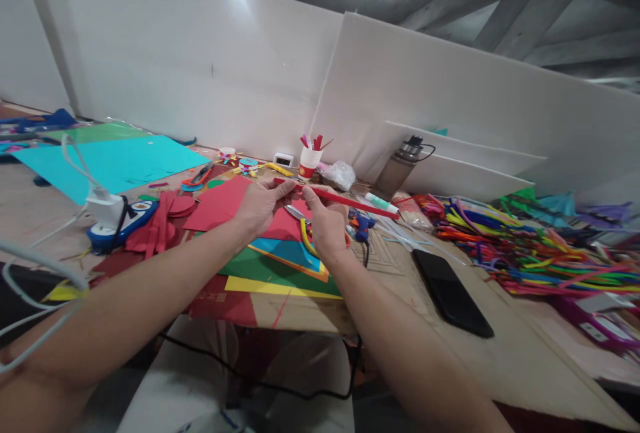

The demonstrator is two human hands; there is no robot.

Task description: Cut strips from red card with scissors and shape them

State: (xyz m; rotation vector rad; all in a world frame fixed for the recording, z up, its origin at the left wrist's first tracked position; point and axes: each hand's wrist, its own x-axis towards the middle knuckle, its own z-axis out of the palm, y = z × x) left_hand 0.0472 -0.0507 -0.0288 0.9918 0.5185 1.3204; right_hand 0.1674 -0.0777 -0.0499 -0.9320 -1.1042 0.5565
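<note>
A long, narrow red paper strip (363, 206) is stretched between my two hands above the stacked paper. My left hand (263, 205) pinches its left end between thumb and fingers. My right hand (327, 220) pinches it a little further along, and the free end reaches out to the right. Just below my right hand are scissors (296, 212) with a yellow and orange handle; whether they rest on the paper or hang from my fingers I cannot tell. Under my hands lie a red sheet (213, 210) and green, blue, orange and yellow sheets (280, 286).
Left are a blue power strip (107, 236), red paper circles and strips (160, 223), and a cyan sheet (115, 166). Behind stand a cup of pens (310, 161) and a bottle (397, 170). Right are a blue glue gun (363, 226), a phone (450, 293) and pipe cleaners (540, 246).
</note>
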